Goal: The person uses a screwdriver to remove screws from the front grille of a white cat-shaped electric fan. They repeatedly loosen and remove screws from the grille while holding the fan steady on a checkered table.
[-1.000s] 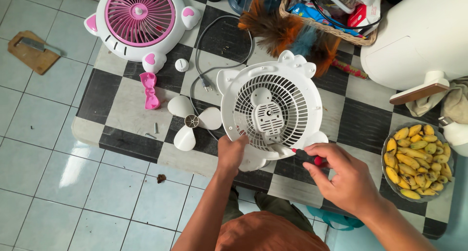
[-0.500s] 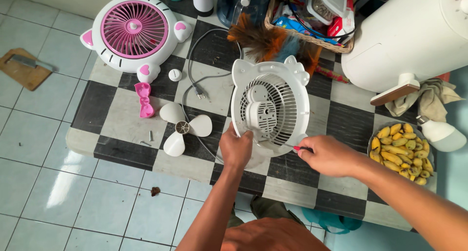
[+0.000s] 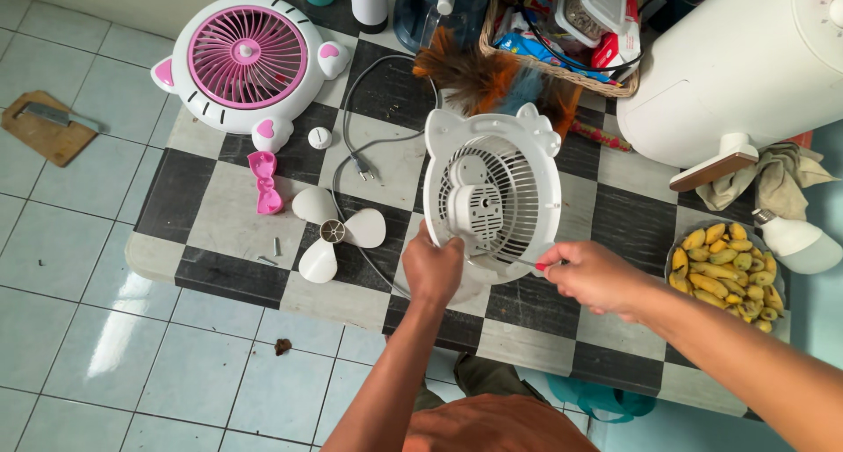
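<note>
Up behind the white fan housing (image 3: 493, 197), a wicker basket (image 3: 562, 66) holds packets, a lidded tub and cables; to the housing's right a bowl (image 3: 725, 276) holds small yellow bananas. That housing stands tilted on its edge on the checkered bench (image 3: 219, 215), ears away from the person, its rear grille facing the camera. One hand, the left hand (image 3: 432, 268), has its grip clamped on the housing's lower left rim. On the other side, the right hand (image 3: 595, 276) is closed on a red-handled screwdriver (image 3: 527, 262), whose shaft lies nearly level, pointing left into the housing's lower edge. Left of the housing lie a three-bladed propeller (image 3: 332, 233), loose screws (image 3: 274, 250), a pink bow (image 3: 265, 182) and the pink front grille (image 3: 248, 57). Pale floor tiles (image 3: 79, 329) surround the bench.
</note>
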